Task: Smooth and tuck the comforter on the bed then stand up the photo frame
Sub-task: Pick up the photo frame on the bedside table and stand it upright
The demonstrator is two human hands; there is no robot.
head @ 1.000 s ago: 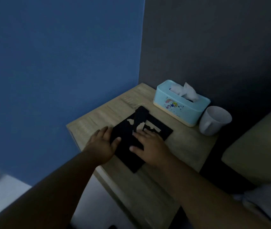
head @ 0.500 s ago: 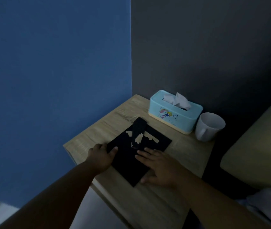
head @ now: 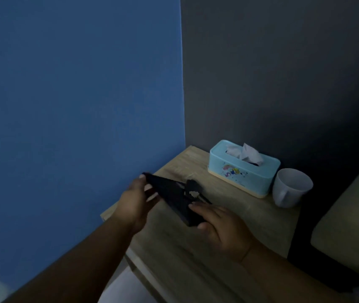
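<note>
Black photo frame (head: 175,199), tilted, one edge raised off the wooden nightstand (head: 235,217). Left hand (head: 136,201) grips its raised left edge; right hand (head: 220,226) clasps its lower near corner. At two o'clock from the frame: light-blue tissue box (head: 243,169); white mug (head: 290,188) just beside the box, at its four o'clock.

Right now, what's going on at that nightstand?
A person is lifting the black photo frame off the wooden nightstand. The left hand grips its raised far edge; the right hand steadies the near corner. The frame is tilted, not yet standing. A blue tissue box and a white mug sit untouched against the dark wall.
</note>
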